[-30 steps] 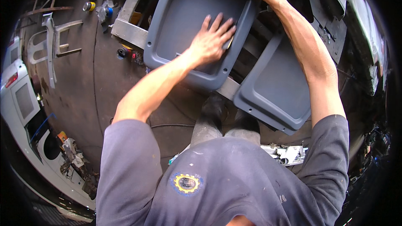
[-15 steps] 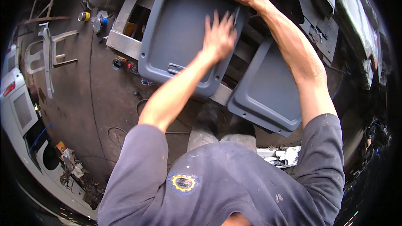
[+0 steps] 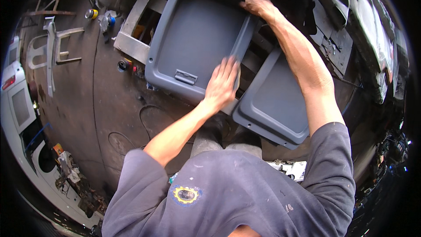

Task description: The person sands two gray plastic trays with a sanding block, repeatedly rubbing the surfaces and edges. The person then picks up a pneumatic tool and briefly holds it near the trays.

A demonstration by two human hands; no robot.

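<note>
Gripping a grey panel [image 3: 193, 39] are both hands [image 3: 221, 83].

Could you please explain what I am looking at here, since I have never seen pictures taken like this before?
This is a fisheye camera worn on a person's head, looking down, so straight edges bend near the rim. No machine is involved, only two bare hands. The left hand lies flat on the near edge of a large grey plastic panel, and the right hand grips its far edge. A second grey panel lies beside it. Below is a dark workshop floor with a metal frame and small cans.
</note>
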